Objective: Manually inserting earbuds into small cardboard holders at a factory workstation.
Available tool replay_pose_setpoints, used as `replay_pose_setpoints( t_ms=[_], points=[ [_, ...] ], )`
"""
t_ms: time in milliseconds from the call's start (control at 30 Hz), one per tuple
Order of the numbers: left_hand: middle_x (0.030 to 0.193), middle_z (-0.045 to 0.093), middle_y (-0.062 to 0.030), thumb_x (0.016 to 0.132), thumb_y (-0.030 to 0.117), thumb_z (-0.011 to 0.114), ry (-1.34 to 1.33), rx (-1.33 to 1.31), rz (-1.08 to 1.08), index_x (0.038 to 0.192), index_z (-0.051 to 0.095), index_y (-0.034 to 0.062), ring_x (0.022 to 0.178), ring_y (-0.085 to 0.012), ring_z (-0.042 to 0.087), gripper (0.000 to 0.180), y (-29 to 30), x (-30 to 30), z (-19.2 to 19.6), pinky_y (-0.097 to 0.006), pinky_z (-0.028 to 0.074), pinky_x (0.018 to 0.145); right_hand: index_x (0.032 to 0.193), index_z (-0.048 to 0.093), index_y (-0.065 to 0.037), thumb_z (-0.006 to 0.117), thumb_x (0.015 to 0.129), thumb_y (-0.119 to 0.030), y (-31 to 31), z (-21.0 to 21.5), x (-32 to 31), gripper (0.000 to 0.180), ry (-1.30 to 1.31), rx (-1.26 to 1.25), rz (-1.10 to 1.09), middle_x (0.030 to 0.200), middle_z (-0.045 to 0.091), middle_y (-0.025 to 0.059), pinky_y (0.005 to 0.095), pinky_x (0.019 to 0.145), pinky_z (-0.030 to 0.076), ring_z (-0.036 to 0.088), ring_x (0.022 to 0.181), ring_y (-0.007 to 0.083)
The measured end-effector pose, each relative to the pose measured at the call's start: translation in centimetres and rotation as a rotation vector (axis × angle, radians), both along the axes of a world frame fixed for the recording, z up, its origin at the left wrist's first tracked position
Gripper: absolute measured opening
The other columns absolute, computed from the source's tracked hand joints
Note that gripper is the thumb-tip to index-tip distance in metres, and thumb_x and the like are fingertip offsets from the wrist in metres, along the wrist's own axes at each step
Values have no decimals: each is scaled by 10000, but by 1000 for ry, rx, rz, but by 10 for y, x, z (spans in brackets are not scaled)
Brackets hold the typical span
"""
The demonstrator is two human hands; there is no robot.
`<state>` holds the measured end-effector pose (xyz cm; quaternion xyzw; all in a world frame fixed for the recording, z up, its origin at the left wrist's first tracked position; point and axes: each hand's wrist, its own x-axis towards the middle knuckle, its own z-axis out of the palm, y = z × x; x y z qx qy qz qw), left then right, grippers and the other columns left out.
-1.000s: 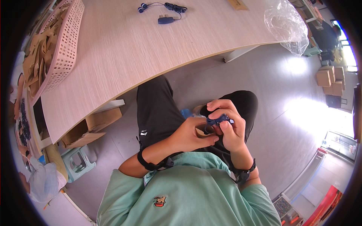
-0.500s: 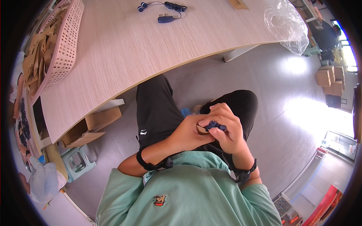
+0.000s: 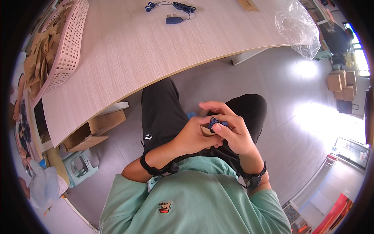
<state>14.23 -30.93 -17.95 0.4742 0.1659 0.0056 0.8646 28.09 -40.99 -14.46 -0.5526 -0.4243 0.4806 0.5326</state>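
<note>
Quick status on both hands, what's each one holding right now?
Left hand: closed around a small brown box over the lap.
Right hand: fingers pinched on a small dark blue item at the box.

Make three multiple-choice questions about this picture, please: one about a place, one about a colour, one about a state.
1. Where does the pink perforated basket stand?
A. on the table's left end
B. on the floor
C. on the person's lap

2. What colour is the small bundle held between the hands?
A. red
B. dark blue
C. yellow

3. How do the two hands stand?
A. both flat on the table
B. one hanging at the side
C. both together above the lap, closed around the small bundle

Answers: 1 A, the basket rests on the wooden table at its left end. 2 B, the bundle shows dark blue between the fingers. 3 C, the left hand and the right hand meet over the black trousers with the bundle pinched between them.
</note>
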Motion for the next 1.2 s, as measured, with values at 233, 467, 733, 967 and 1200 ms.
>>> replay_pose_setpoints(
  t_ms=[233,467,733,967,1200],
  points=[
    [779,694,-67,850,10,681,-30,77,87,1007,635,-28,751,-126,680,167,-4,1,4,-253,546,652,1114,706,26,569,960,-96,3,2,-12,240,74,-50,-170,1269,616,147,329,986,441,609,1083,220],
    [865,712,-76,811,15,717,-157,402,17,945,671,-15,800,-139,684,145,10,-3,-5,-284,542,692,1206,669,-6,610,900,-23,9,-8,1,312,-324,153,39,1129,698,182,414,1012,442,621,1140,329],
    [833,705,-106,794,33,749,-237,629,36,943,713,19,776,-240,691,154,64,-10,44,-309,525,679,1167,690,-21,726,842,-232,52,27,12,389,-669,542,184,1381,519,264,490,1019,416,498,1271,434],
    [914,708,-99,740,19,754,-389,1102,375,998,728,38,804,-231,682,260,121,2,73,-304,536,728,953,763,-39,809,685,-81,118,55,27,275,-788,861,19,1144,681,179,394,859,531,643,1047,334],
    [932,731,-79,812,19,741,-262,633,418,1026,715,-30,852,-140,669,221,144,11,63,-281,549,756,984,781,-87,763,718,-26,157,48,33,273,-851,839,-5,1154,689,111,361,850,532,637,1043,279]
  ],
)
